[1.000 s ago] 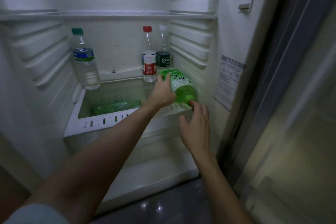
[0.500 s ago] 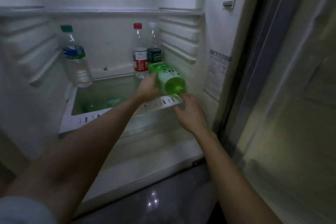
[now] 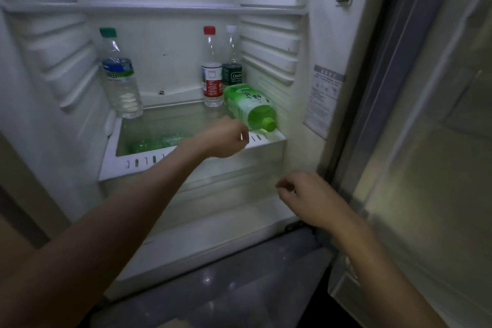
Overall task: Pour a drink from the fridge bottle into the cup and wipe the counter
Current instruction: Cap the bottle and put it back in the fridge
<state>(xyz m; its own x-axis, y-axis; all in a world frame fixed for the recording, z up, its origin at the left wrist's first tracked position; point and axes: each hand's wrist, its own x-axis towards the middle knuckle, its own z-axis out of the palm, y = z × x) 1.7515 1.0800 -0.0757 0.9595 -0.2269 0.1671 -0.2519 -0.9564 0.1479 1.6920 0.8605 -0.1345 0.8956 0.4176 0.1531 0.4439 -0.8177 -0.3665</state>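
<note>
The green drink bottle lies on its side on the glass shelf at the right of the open fridge, with its green cap pointing towards me. My left hand hovers just in front of and below it, fingers loosely curled, off the bottle and holding nothing. My right hand is lower, near the fridge's right front edge, also loosely curled with nothing in it. No cup or counter is in view.
Upright on the same shelf are a green-capped water bottle at the left and a red-capped bottle and a white-capped one at the back right. Below is a white drawer holding green bottles. The fridge door stands open at the right.
Both hands have let go of the green bottle, which now rests on the shelf. My left hand drew back a little; my right hand dropped down and to the right.
</note>
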